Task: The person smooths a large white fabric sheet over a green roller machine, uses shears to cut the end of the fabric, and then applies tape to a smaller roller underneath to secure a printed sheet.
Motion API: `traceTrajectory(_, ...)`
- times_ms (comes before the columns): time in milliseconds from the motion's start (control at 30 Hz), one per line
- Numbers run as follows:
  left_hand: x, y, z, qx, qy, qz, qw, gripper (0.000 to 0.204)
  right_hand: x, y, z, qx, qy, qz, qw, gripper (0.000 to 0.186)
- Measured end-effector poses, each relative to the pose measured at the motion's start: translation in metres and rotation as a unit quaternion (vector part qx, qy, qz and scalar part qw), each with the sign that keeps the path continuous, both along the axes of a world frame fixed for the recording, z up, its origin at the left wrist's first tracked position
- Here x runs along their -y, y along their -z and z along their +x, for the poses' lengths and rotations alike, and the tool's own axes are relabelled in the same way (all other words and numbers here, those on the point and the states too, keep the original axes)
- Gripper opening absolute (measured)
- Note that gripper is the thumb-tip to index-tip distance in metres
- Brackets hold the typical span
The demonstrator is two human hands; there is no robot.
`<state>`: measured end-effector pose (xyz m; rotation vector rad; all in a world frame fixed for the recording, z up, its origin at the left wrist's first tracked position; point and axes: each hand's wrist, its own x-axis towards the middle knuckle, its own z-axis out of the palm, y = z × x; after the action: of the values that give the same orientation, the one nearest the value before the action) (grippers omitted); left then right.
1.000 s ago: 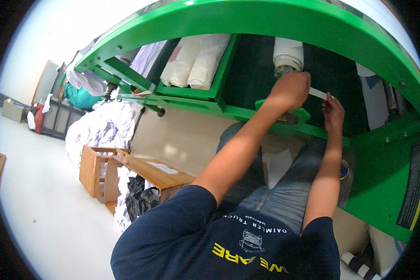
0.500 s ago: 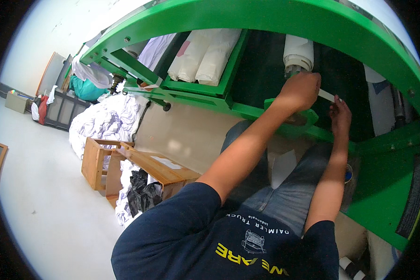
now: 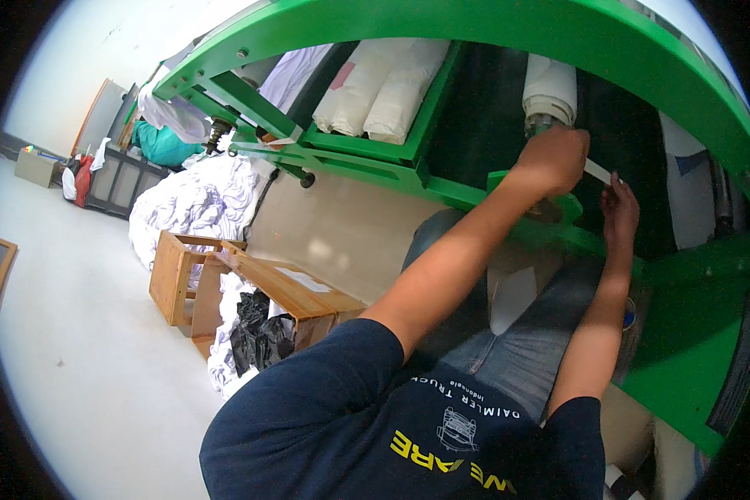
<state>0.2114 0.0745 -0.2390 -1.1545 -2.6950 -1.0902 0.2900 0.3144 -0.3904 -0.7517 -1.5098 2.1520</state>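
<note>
My left hand (image 3: 554, 160) is closed just below the metal end fitting (image 3: 543, 122) of a white-wrapped roll (image 3: 550, 87) inside the green frame. A narrow white strip (image 3: 598, 172) stretches from that fist toward my right hand (image 3: 620, 208). With its fingertips, the right hand pinches the strip's other end. The back of my left hand hides its fingers, so how they grip the strip cannot be made out.
A curved green metal beam (image 3: 375, 37) arches over both hands. Left of them, several white rolls (image 3: 383, 96) lie in a green tray. Wooden box frames (image 3: 296, 296), a black plastic bag (image 3: 258, 329) and heaped white cloth (image 3: 192, 200) are on the floor at left.
The whole scene has shifted slightly right in the picture as the view turned. Both hands stay at the roll's end, with the strip still between them.
</note>
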Motion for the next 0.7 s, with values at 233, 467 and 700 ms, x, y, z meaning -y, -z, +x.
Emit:
traceTrajectory(233, -0.006, 0.006, -0.009, -0.028, 0.003, -0.051, 0.998, 0.017, -0.002, 0.007, -0.002, -0.016, -0.004, -0.017, 1.0, 0.038)
traceTrajectory(467, -0.003, 0.0, -0.003, -0.014, 0.006, -0.035, 0.999, 0.017, -0.025, 0.024, -0.007, -0.014, -0.026, 0.002, 1.0, 0.029)
traceTrajectory(700, -0.004, 0.006, -0.004, 0.0, 0.002, -0.046, 0.999, 0.02, -0.002, 0.008, -0.011, -0.002, -0.007, -0.023, 1.0, 0.026)
